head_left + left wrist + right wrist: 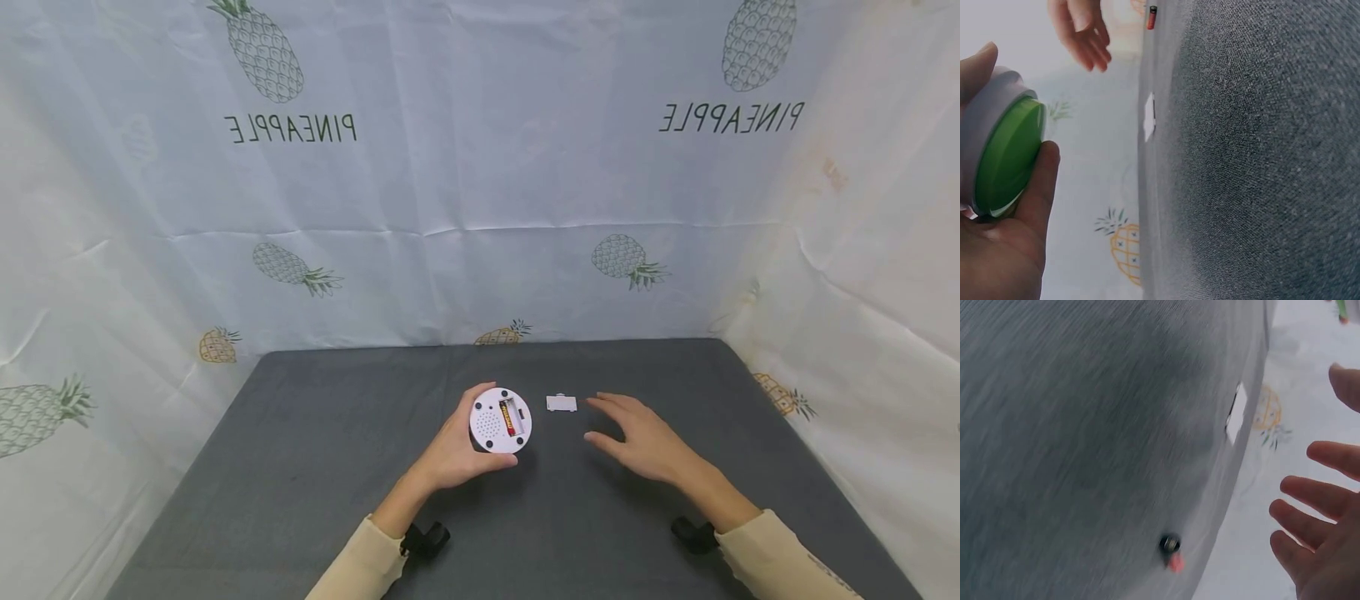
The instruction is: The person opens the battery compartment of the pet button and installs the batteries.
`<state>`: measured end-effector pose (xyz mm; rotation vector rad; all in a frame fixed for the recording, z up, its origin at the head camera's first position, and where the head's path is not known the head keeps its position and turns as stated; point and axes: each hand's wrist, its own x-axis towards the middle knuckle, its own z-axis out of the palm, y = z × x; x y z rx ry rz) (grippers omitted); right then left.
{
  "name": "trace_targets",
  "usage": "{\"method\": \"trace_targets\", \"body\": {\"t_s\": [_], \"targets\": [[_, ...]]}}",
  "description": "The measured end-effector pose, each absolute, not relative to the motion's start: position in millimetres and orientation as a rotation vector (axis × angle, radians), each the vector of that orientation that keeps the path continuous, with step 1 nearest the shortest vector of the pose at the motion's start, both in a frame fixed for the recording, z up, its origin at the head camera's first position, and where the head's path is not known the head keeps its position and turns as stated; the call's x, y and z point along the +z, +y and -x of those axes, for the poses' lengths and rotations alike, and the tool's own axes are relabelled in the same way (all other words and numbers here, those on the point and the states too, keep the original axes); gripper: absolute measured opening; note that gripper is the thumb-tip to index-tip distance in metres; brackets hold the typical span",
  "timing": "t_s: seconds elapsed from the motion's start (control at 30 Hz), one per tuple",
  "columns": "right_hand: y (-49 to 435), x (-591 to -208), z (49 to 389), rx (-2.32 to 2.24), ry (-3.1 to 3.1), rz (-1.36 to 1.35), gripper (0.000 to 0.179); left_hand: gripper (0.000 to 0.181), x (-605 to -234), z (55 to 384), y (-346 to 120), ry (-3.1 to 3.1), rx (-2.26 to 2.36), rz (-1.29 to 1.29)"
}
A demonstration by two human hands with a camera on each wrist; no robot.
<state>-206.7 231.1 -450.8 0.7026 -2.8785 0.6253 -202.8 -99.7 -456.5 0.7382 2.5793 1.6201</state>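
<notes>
My left hand [448, 450] grips a round white push-button device [489, 427] by its rim, thumb and fingers on opposite sides. Its underside, with speaker holes and dark feet, faces me. In the uncovered compartment lies a red and yellow battery [507, 418], beside a bare white slot. The left wrist view shows the device's green dome [1013, 153]. A white battery cover [561, 403] lies on the table between the hands. Above the table my right hand [637, 437] holds nothing, its fingers spread. A loose red and black battery [1151, 19] lies on the table, hidden in the head view.
A dark grey cloth covers the table [315, 467]. White curtains [480, 175] printed with pineapples hang behind it and along both sides. Each wrist wears a black camera strap [425, 540].
</notes>
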Motion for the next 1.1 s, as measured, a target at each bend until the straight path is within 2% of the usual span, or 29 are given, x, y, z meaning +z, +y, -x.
{"method": "trace_targets", "body": {"t_s": [0.33, 0.8, 1.1], "targets": [[261.7, -455.1, 205.2, 0.507, -2.940, -0.707, 0.079, 0.102, -456.1, 203.3, -99.2, 2.585, 1.612, -0.718], [304.0, -476.1, 213.3, 0.512, -3.015, -0.607, 0.085, 0.102, -457.4, 203.3, -99.4, 2.580, 1.603, -0.723], [311.1, -479.2, 214.2, 0.527, -3.078, -0.537, 0.087, 0.102, -457.2, 202.6, -99.5, 2.559, 1.621, -0.738]]}}
